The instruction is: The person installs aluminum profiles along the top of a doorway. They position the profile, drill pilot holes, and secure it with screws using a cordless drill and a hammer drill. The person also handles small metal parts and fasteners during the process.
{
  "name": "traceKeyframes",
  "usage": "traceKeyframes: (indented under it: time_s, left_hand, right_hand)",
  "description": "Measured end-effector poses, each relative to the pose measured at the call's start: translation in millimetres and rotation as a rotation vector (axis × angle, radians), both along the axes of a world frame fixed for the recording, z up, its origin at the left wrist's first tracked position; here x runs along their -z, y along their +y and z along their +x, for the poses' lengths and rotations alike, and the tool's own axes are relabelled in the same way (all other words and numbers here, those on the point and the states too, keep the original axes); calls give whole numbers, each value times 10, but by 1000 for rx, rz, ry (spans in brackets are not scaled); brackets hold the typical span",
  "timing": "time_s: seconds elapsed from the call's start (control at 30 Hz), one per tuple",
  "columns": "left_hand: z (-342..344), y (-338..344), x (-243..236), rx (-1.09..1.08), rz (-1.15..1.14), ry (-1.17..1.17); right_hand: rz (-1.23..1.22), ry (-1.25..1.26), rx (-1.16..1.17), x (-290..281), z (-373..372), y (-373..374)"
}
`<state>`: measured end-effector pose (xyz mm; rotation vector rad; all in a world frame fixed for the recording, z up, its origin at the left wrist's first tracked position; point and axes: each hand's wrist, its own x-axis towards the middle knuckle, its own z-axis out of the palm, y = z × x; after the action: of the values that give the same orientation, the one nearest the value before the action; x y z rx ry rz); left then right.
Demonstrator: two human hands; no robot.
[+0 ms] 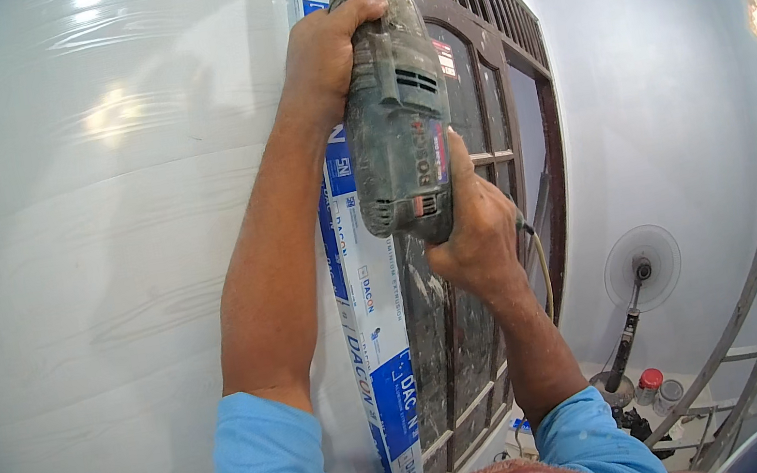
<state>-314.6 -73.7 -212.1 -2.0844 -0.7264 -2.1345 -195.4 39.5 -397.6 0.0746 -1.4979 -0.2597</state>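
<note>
A dusty dark green power drill (390, 103) is raised in front of me, its front end pointing up and running out at the top edge of the picture. Around its front body wraps my left hand (323, 61), with the thumb laid across the casing. My right hand (483, 229) closes round the rear handle, and one finger stretches along the side of the body. The bit and whatever it meets are out of view. Behind the drill runs an upright frame strip (378, 334) covered in blue and white printed film.
Shiny plastic sheeting (110, 276) spreads over the left side. A dark wooden door (467, 106) with panes stands right of the strip. Farther right are a pedestal fan (643, 270), a stepladder (753, 318) and a red-lidded jar (650, 382). The drill's cord (539, 261) hangs by my right wrist.
</note>
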Motion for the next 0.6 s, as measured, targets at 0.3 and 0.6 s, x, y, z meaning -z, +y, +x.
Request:
traceKeyframes:
  time_s: [0.3,0.6]
  left_hand:
    - [4,-2,-36,31,-8,-8]
    - [-96,31,-87,47,-46,51]
  right_hand:
    - [32,5,2,-11,-9,-2]
    - [17,-20,4,-35,-6,-18]
